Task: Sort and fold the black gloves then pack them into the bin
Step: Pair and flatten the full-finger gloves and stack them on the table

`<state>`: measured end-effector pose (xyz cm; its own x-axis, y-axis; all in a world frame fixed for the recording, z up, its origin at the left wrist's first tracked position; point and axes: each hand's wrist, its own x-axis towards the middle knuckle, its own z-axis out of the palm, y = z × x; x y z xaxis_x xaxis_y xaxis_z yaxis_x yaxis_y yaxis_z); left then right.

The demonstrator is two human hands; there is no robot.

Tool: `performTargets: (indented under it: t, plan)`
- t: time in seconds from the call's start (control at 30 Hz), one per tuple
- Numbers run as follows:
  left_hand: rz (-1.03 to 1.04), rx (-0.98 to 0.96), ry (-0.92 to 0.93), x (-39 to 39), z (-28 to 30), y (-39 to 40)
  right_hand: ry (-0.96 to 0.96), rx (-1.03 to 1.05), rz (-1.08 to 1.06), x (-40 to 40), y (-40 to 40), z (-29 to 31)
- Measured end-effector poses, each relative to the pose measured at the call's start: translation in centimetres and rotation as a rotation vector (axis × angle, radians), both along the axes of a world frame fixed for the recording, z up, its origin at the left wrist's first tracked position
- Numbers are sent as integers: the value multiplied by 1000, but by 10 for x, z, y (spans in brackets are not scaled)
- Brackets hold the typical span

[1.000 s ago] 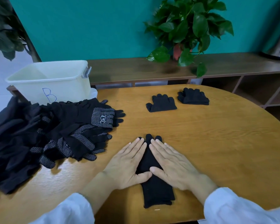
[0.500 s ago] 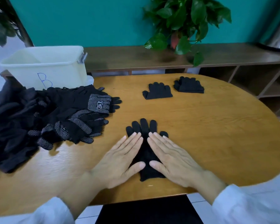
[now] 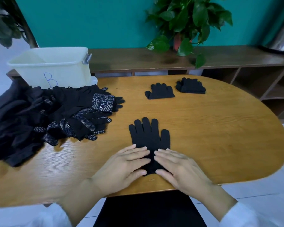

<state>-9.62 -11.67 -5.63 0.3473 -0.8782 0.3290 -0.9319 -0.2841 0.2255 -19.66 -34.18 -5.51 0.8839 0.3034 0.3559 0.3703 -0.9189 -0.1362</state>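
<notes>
At the near edge of the bench (image 3: 220,145), a plain black glove (image 3: 148,138) is pressed flat at its cuff by the left hand (image 3: 126,164) and right hand (image 3: 179,167), fingers straight. Creases should be smoothed outward before the cuff is folded up.

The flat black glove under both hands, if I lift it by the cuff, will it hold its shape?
Probably not: the flat glove looks like thin knit lying limp on the table, so it would likely droop. It seems light and unlikely to roll.

Blue handwritten "B" on bin (image 3: 52,68) front wall; glove-cuff logo unreadable.
</notes>
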Motion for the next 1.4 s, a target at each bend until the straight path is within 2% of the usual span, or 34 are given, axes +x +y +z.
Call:
performTargets:
  t: [0.23,0.4,0.57,0.7,0.8,0.93,1.1,1.3,1.4]
  plan:
    - [1,-64,70,0,-3,-6,48,-3,-9,4,2,4]
    - [17,-150,94,-2,-6,-5,-50,-41,46,6,8,3]
    - [20,-252,7,-9,-17,0,-199,-75,110,0,15,-7]
    - [-35,-225,-105,-7,-12,-1,-231,-129,128,1,13,-12]
    - [-56,-183,-121,-8,-6,1,-213,-133,161,0,11,-9]
    - [-8,-111,-31,-6,0,10,-106,-23,130,-5,0,1]
    - [-35,43,-75,12,5,2,26,-136,105,2,-15,6]
    - [-81,-34,-179,26,-1,-10,105,-21,139,16,-20,4]
    - [34,-178,-24,24,-4,-16,92,79,104,22,-17,5]
